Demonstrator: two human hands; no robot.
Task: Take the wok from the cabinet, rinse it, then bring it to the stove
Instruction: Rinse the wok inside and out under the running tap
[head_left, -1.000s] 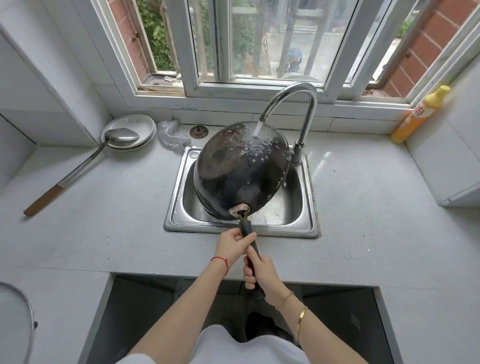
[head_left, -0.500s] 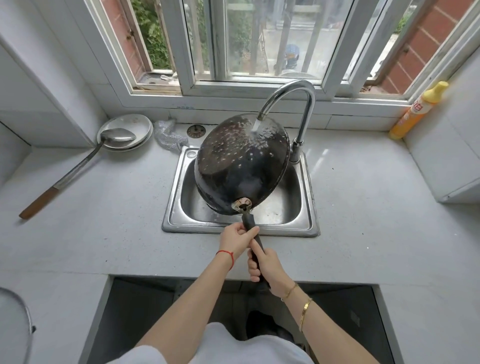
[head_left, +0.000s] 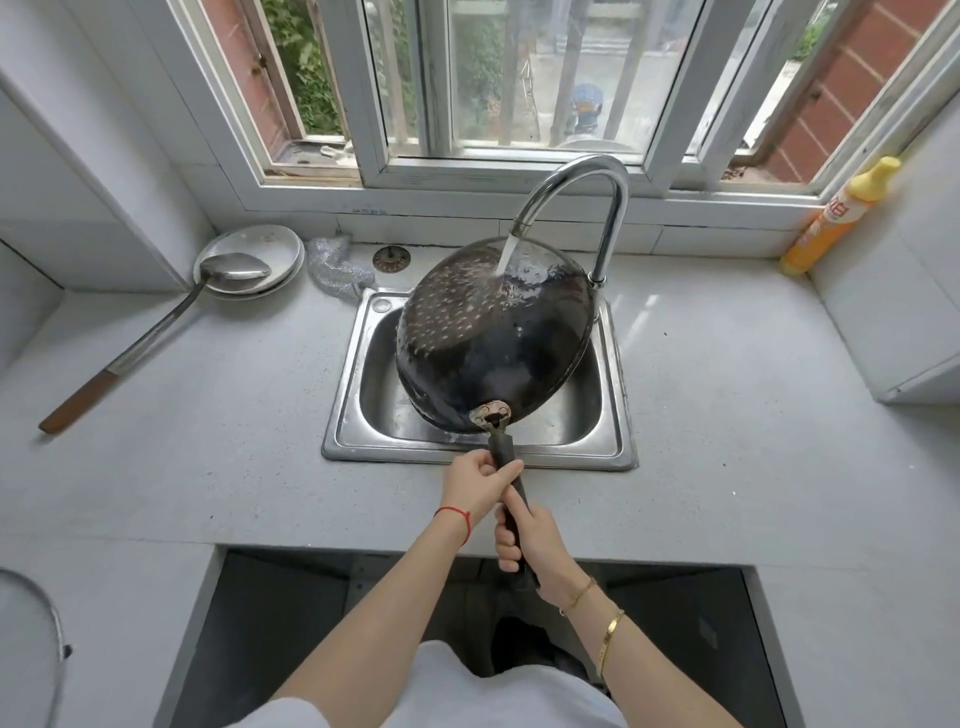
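The black wok is turned bottom-up and tilted over the steel sink, its wet outer shell facing me. Water runs from the curved faucet onto the far upper part of the shell. The long dark handle points toward me. My left hand grips it close to the wok. My right hand grips it farther back. The inside of the wok is hidden.
A long metal ladle rests on stacked plates at the back left. A steel scourer and a drain plug lie behind the sink. A yellow detergent bottle stands at the right. An open cabinet gapes below the counter.
The wok has tipped a little, so the stream now lands nearer the middle of its far side. Droplets have spread over the left of the shell. Both hands keep their hold.
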